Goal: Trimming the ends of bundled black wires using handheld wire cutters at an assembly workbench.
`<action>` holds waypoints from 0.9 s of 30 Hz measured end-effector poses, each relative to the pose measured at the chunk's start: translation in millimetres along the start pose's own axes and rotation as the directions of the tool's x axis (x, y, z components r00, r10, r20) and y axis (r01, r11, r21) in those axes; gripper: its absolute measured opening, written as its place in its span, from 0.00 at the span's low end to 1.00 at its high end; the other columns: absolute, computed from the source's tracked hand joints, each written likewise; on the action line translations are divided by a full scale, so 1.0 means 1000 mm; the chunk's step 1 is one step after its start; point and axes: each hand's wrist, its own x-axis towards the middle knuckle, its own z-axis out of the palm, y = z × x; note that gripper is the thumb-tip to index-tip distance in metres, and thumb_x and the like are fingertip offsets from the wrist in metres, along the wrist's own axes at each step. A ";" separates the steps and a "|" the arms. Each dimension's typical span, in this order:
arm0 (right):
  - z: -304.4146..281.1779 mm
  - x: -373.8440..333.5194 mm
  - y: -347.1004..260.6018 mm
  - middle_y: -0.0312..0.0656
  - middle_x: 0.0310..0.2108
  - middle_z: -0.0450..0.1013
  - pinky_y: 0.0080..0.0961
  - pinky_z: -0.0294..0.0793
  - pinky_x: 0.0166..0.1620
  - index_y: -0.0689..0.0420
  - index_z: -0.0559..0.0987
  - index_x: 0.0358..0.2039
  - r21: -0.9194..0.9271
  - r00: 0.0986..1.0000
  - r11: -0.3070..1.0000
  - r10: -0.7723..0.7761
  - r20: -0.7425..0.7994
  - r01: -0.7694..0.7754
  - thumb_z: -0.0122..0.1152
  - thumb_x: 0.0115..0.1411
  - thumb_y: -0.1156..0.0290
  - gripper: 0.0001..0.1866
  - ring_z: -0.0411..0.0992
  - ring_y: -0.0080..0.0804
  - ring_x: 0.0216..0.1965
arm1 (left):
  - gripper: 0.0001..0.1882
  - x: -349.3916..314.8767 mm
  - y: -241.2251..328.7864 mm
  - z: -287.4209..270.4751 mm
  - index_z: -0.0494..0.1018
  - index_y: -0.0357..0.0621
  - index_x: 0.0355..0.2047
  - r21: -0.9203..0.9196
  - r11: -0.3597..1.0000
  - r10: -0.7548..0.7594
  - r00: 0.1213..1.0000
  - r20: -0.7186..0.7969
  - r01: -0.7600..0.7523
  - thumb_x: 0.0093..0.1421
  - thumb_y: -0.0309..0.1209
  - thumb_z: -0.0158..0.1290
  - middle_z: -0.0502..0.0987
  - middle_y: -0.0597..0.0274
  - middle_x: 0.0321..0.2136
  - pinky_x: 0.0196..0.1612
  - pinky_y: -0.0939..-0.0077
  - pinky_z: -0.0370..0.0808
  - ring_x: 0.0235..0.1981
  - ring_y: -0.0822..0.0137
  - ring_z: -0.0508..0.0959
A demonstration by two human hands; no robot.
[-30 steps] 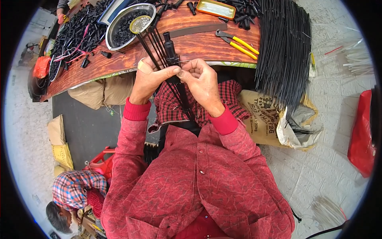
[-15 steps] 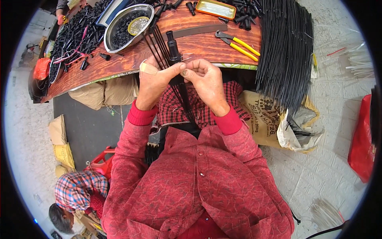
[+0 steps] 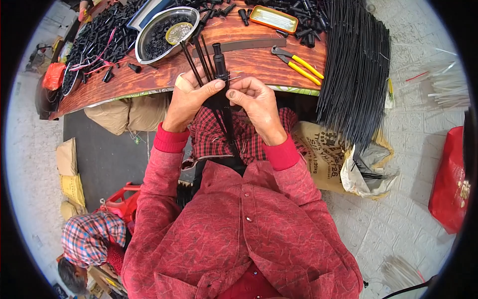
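My left hand (image 3: 186, 102), with a tan plaster near the base of its thumb, grips several thin black rods (image 3: 201, 60) together with a stepped black tubular fitting (image 3: 219, 62). The fitting points up and away among the rods, whose lower ends hang toward my lap. Thumb and fingers of my right hand (image 3: 254, 102) are pinched together right beside the fitting's collar. A fine light wire (image 3: 233, 78) sticks out there above the right fingertips. The pinch itself is partly hidden, but the wire appears to be in it.
On the wooden table (image 3: 164, 74) stand a metal bowl (image 3: 140, 50) of small black parts and a yellow-rimmed tin (image 3: 274, 19). Yellow-handled pincers (image 3: 298, 65) lie near a large sheaf of black rods (image 3: 353, 74). Black fittings (image 3: 99, 40) heap at left. Another person (image 3: 92, 244) sits lower left.
Both hands stay at the fitting, with the right fingertips slightly lower and further from the left thumb. The fitting stands a little more upright, and the whole view has shifted slightly.
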 end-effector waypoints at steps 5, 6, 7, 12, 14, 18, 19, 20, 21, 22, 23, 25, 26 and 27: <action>0.001 -0.003 -0.004 0.35 0.31 0.77 0.17 0.74 0.38 0.61 0.79 0.37 0.076 0.991 0.992 0.094 0.093 -0.101 0.68 0.59 0.75 0.08 0.74 0.19 0.31 | 0.23 -0.008 -0.001 -0.010 0.74 0.34 0.52 0.047 0.999 0.012 0.999 0.048 -0.014 0.57 0.23 0.64 0.81 0.60 0.43 0.47 0.78 0.77 0.41 0.73 0.80; 0.002 -0.004 -0.005 0.35 0.31 0.77 0.17 0.74 0.38 0.61 0.79 0.37 0.076 0.992 0.992 0.090 0.094 -0.097 0.68 0.59 0.75 0.08 0.74 0.19 0.31 | 0.23 -0.010 0.001 -0.008 0.74 0.34 0.52 0.050 0.999 0.016 0.999 0.049 -0.018 0.57 0.23 0.64 0.81 0.60 0.43 0.47 0.78 0.77 0.41 0.73 0.80; 0.003 -0.006 -0.005 0.36 0.31 0.77 0.17 0.74 0.38 0.61 0.79 0.38 0.091 0.991 0.991 0.094 0.096 -0.102 0.69 0.59 0.74 0.09 0.75 0.20 0.31 | 0.23 -0.012 0.004 -0.006 0.74 0.34 0.52 0.057 0.998 0.023 0.999 0.047 -0.026 0.56 0.23 0.64 0.81 0.60 0.43 0.47 0.78 0.78 0.41 0.73 0.80; 0.013 -0.017 -0.006 0.37 0.31 0.77 0.17 0.75 0.38 0.62 0.78 0.39 0.042 0.996 0.997 0.063 0.062 -0.065 0.70 0.59 0.72 0.12 0.75 0.21 0.31 | 0.23 -0.029 0.015 0.004 0.75 0.35 0.52 0.098 0.995 0.023 1.000 -0.012 -0.022 0.54 0.22 0.65 0.81 0.60 0.43 0.47 0.78 0.78 0.41 0.73 0.81; 0.019 -0.024 -0.005 0.38 0.33 0.77 0.18 0.76 0.40 0.63 0.77 0.41 -0.039 0.999 0.999 0.032 0.014 -0.031 0.70 0.59 0.72 0.14 0.75 0.22 0.34 | 0.22 -0.036 0.016 0.006 0.75 0.35 0.51 0.085 0.995 0.066 0.996 -0.065 -0.061 0.54 0.21 0.64 0.82 0.60 0.43 0.47 0.77 0.77 0.41 0.72 0.81; 0.031 -0.031 -0.001 0.40 0.39 0.77 0.21 0.78 0.46 0.65 0.76 0.44 -0.245 0.998 0.968 -0.054 0.023 0.058 0.69 0.60 0.73 0.16 0.76 0.24 0.41 | 0.22 -0.050 0.019 0.001 0.75 0.34 0.51 0.097 0.993 0.082 0.991 -0.107 -0.072 0.55 0.21 0.63 0.82 0.56 0.42 0.48 0.75 0.78 0.41 0.70 0.81; 0.035 -0.031 0.000 0.40 0.39 0.77 0.21 0.78 0.46 0.65 0.76 0.44 -0.241 0.998 0.969 -0.058 0.023 0.062 0.69 0.60 0.73 0.16 0.76 0.24 0.41 | 0.22 -0.053 0.022 0.000 0.75 0.34 0.51 0.101 0.992 0.084 0.991 -0.105 -0.074 0.55 0.21 0.63 0.82 0.56 0.42 0.48 0.75 0.78 0.41 0.70 0.81; 0.038 -0.032 0.000 0.40 0.40 0.77 0.21 0.78 0.46 0.65 0.76 0.45 -0.179 0.998 0.983 -0.019 0.058 0.029 0.68 0.60 0.72 0.15 0.76 0.24 0.42 | 0.22 -0.055 0.026 -0.002 0.75 0.34 0.51 0.067 0.996 0.073 0.992 -0.105 -0.066 0.54 0.20 0.63 0.82 0.55 0.42 0.48 0.74 0.78 0.42 0.69 0.81; 0.041 -0.032 0.002 0.40 0.41 0.78 0.21 0.77 0.46 0.65 0.76 0.45 -0.118 0.995 0.993 0.020 0.098 -0.009 0.67 0.61 0.72 0.15 0.76 0.24 0.42 | 0.22 -0.057 0.028 -0.004 0.74 0.33 0.51 0.032 0.998 0.060 0.992 -0.109 -0.057 0.54 0.20 0.63 0.82 0.53 0.41 0.49 0.72 0.78 0.42 0.68 0.81; 0.046 -0.031 0.005 0.40 0.40 0.78 0.20 0.77 0.45 0.64 0.78 0.44 -0.131 0.995 0.991 -0.001 0.097 0.014 0.66 0.62 0.72 0.13 0.76 0.22 0.41 | 0.22 -0.057 0.029 -0.009 0.74 0.33 0.51 0.025 0.998 0.064 0.993 -0.096 -0.062 0.55 0.20 0.62 0.82 0.51 0.42 0.49 0.72 0.79 0.43 0.66 0.82; 0.049 -0.031 0.006 0.40 0.40 0.78 0.20 0.77 0.45 0.64 0.78 0.44 -0.125 0.995 0.992 0.003 0.099 0.010 0.66 0.62 0.72 0.13 0.76 0.22 0.41 | 0.22 -0.057 0.030 -0.013 0.74 0.33 0.51 0.030 0.998 0.060 0.993 -0.100 -0.057 0.55 0.20 0.62 0.82 0.51 0.42 0.49 0.72 0.79 0.43 0.66 0.82; 0.057 -0.034 0.003 0.38 0.37 0.79 0.19 0.76 0.44 0.64 0.79 0.41 -0.247 0.999 0.968 -0.034 0.042 0.044 0.66 0.62 0.73 0.10 0.76 0.20 0.39 | 0.22 -0.057 0.031 -0.018 0.74 0.33 0.51 0.045 0.998 0.042 0.995 -0.094 -0.038 0.55 0.19 0.62 0.82 0.51 0.42 0.48 0.73 0.79 0.43 0.66 0.82; 0.059 -0.032 0.008 0.37 0.35 0.80 0.18 0.76 0.42 0.64 0.80 0.39 -0.240 0.997 0.968 -0.071 0.015 0.072 0.66 0.62 0.74 0.08 0.76 0.19 0.37 | 0.22 -0.057 0.030 -0.020 0.74 0.33 0.51 0.041 0.998 0.045 0.995 -0.092 -0.042 0.55 0.18 0.61 0.82 0.52 0.42 0.48 0.74 0.79 0.42 0.67 0.82; 0.060 -0.031 0.010 0.37 0.35 0.80 0.18 0.76 0.42 0.64 0.80 0.39 -0.232 0.998 0.971 -0.063 0.014 0.064 0.66 0.62 0.74 0.08 0.76 0.19 0.37 | 0.22 -0.056 0.029 -0.022 0.74 0.33 0.51 0.046 0.998 0.036 0.995 -0.096 -0.031 0.55 0.18 0.61 0.82 0.52 0.42 0.48 0.74 0.79 0.42 0.67 0.82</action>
